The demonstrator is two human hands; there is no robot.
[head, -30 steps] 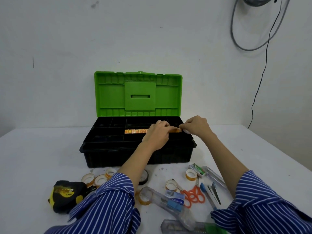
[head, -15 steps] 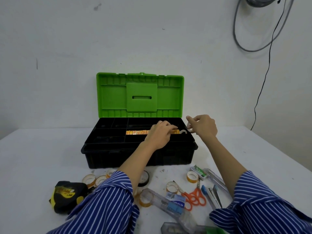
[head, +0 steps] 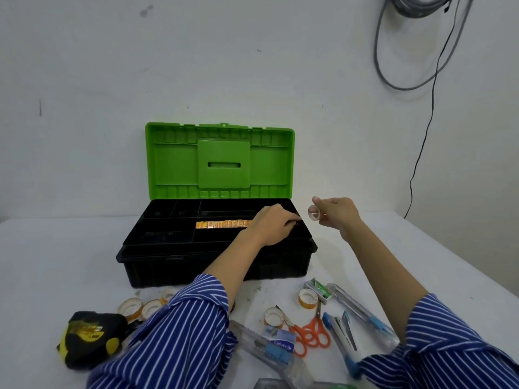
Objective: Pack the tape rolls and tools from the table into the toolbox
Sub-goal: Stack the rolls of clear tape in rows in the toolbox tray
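The black toolbox (head: 213,265) stands open on the white table, its green lid (head: 222,164) upright. A row of orange tape rolls (head: 222,224) lies in its top tray. My left hand (head: 271,224) curls over the right end of that row, fingertips near the tray's right wall. Just right of the box and above the table, my right hand (head: 338,216) pinches a small clear tape roll (head: 314,214). Loose tape rolls (head: 308,297) lie on the table in front of the box, with others (head: 130,307) to the left.
Near me lie a black and yellow tape measure (head: 90,339), orange scissors (head: 309,332), a blue stapler (head: 341,335), a clear pen-like tool (head: 362,310), a green staples box (head: 320,289) and a clear dispenser (head: 269,346). Cables (head: 421,80) hang on the right wall.
My right hand has lifted out of the tray and moved right, carrying the small clear tape roll. My left hand has stayed on the row's right end.
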